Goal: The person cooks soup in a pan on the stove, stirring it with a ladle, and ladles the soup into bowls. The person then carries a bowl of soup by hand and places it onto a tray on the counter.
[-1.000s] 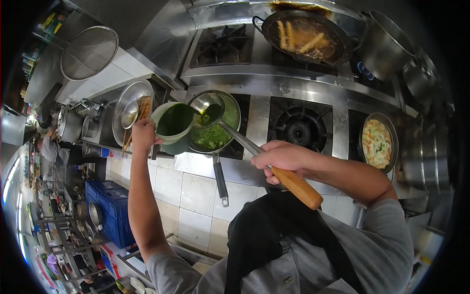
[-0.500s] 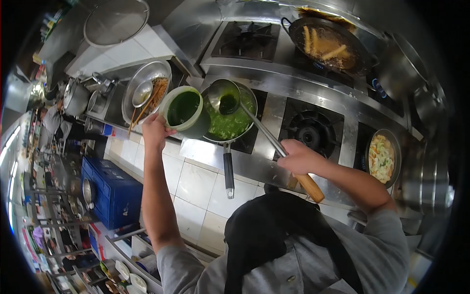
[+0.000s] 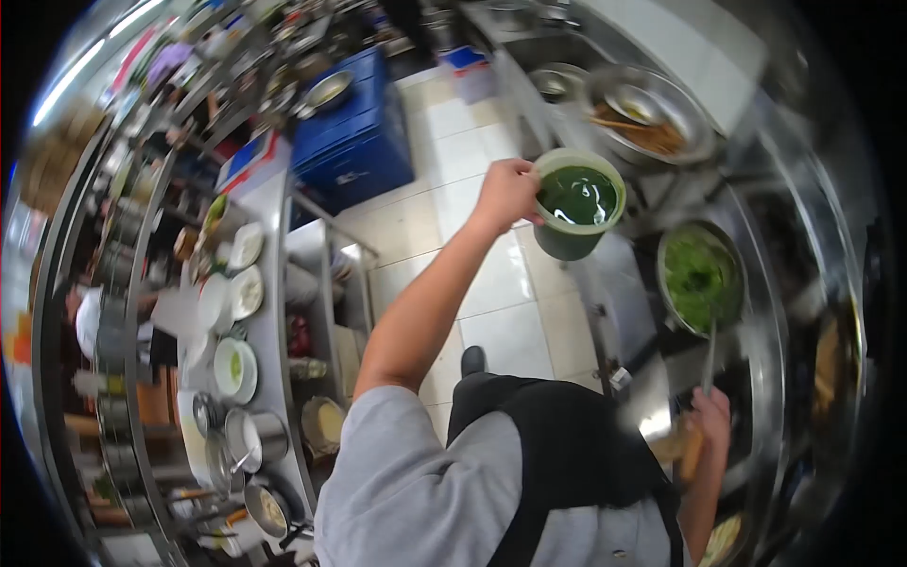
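Observation:
My left hand (image 3: 511,196) grips the rim of a pale plastic tub (image 3: 570,244), which is held up nearly level over the floor beside the stove. Dark green liquid (image 3: 567,184) fills much of the tub. My right hand (image 3: 714,419) is closed around the long handle of a ladle (image 3: 710,364) with a wooden grip end. The ladle's head reaches into a pan (image 3: 740,295) on the stove and is hard to make out against the bright green food (image 3: 688,260) there. The pan's dark handle (image 3: 635,364) points toward my apron.
A metal bowl (image 3: 704,128) with brown bits, a small bowl and chopsticks stands beyond the tub. To the left are a blue bin (image 3: 354,142) and a steel counter (image 3: 274,331) with bowls and pots. A person in white (image 3: 88,321) is behind the shelves.
My view has swung left toward the counter and aisle. The tub has moved away from the pan and is more level. The ladle's head has gone down from above the pan into the green food.

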`<state>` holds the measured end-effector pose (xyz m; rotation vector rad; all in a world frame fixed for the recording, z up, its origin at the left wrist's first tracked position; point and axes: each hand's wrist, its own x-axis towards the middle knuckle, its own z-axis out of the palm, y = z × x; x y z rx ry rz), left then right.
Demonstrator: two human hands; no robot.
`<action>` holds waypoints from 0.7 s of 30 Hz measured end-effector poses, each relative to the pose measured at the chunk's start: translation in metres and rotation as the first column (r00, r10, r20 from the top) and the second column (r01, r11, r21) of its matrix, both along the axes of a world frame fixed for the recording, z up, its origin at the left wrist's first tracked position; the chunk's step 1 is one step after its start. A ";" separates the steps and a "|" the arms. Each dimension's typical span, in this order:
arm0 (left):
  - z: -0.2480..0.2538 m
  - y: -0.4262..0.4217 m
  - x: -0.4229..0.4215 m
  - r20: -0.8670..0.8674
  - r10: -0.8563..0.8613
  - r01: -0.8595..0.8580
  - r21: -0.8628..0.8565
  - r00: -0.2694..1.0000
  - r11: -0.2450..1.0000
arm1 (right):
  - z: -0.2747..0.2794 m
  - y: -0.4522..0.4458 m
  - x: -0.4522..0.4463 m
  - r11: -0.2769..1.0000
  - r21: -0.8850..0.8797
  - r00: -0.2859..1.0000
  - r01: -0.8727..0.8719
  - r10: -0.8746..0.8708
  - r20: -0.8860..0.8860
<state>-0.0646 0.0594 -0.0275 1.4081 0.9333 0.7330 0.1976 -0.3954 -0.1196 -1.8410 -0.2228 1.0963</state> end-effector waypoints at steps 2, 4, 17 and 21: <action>-0.006 0.027 -0.054 0.001 0.100 -0.100 0.012 0.995 0.995 | 0.012 0.017 -0.012 0.947 0.086 0.946 0.309 -0.297 -0.131; -0.017 0.057 -0.103 0.012 0.162 -0.162 0.019 0.987 0.987 | 0.010 0.019 -0.017 0.915 0.141 0.905 0.377 -0.332 -0.268; -0.061 0.287 -0.477 0.042 0.716 -0.711 0.177 0.696 0.681 | -0.030 0.092 -0.086 0.962 -0.131 0.912 0.238 -0.175 0.371; -0.084 0.350 -0.560 0.086 0.872 -0.870 0.160 0.483 0.466 | -0.029 0.117 -0.108 0.935 -0.213 0.761 0.285 -0.085 0.643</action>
